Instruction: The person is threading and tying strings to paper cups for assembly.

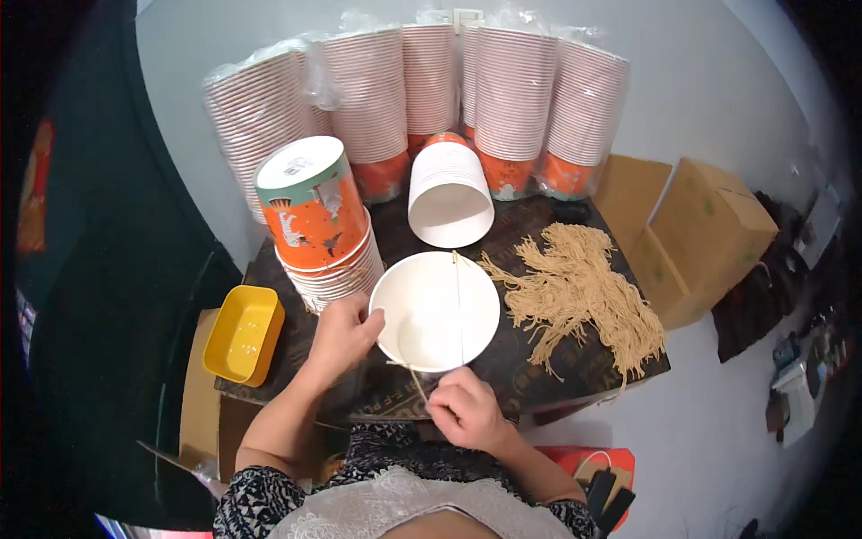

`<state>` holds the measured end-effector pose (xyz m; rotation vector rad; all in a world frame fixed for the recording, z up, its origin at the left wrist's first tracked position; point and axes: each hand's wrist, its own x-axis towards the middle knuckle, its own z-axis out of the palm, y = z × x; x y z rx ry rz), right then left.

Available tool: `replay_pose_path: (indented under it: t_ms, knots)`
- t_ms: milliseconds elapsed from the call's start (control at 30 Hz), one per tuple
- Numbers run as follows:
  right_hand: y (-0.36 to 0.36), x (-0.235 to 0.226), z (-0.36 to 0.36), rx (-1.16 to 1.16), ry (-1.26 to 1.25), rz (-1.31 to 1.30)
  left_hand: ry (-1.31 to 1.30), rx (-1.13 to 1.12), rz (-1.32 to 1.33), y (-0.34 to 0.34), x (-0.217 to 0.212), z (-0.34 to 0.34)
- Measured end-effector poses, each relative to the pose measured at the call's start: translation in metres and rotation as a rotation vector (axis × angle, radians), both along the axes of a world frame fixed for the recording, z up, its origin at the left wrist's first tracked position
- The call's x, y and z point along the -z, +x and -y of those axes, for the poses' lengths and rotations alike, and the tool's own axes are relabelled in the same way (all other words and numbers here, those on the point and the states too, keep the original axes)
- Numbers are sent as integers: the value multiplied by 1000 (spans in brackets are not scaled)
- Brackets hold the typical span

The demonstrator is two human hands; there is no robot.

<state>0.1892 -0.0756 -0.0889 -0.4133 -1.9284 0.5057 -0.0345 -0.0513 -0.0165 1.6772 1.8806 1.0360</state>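
A white-lined paper bucket stands mouth up at the near middle of the table. My left hand is closed on its left rim, thumb at the inner edge. A thin tan cord runs across the mouth from the far rim to the near rim. My right hand is closed just below the near rim, pinching a cord end that slants up to the left. To the right lies a loose bundle of tan cords. An orange and green upturned bucket tops a nested stack at the left.
Tall plastic-wrapped bucket stacks line the wall at the back. A nested row of buckets lies on its side before them. A yellow tray sits at the table's left edge. Cardboard boxes stand right of the dark table.
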Motion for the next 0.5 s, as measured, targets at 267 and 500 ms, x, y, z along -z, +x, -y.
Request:
replay_pose_path:
  t_ms: [267, 500]
  knots:
    - [18, 7, 12, 141, -77, -149, 498, -113, -309, -55, -80, 86]
    - [25, 35, -6, 149, -179, -136, 745, -514, -1283, -88, -152, 83]
